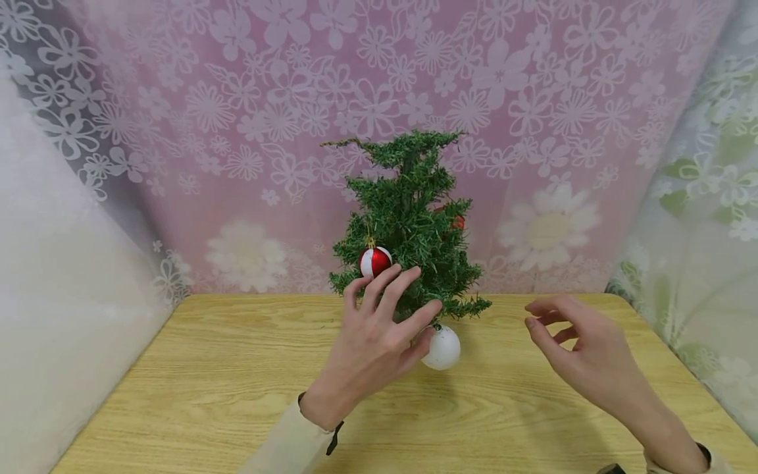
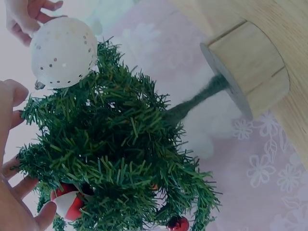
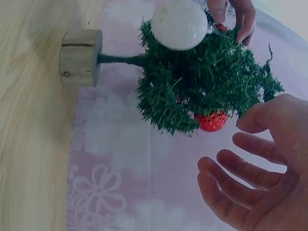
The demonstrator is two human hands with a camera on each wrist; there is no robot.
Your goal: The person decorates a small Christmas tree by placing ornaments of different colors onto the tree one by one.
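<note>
A small green artificial Christmas tree (image 1: 408, 217) stands on the table, its round wooden base (image 2: 257, 67) showing in both wrist views. My left hand (image 1: 379, 336) reaches over its lower front branches with fingers spread. Those fingertips lie close to a red-and-white striped bauble (image 1: 374, 262); whether they touch it I cannot tell. Beside the left thumb hangs a white bauble (image 1: 443, 347) with small shiny dots. A red bauble (image 3: 211, 120) sits among the branches on the tree's right side. My right hand (image 1: 592, 355) hovers right of the tree, fingers loosely bent, holding nothing.
The tree rests on a light wood-grain table (image 1: 237, 368). Behind it hangs a pink flowered curtain (image 1: 284, 131), with pale sheets at both sides. A small dark object (image 1: 611, 469) shows at the bottom edge near the right wrist.
</note>
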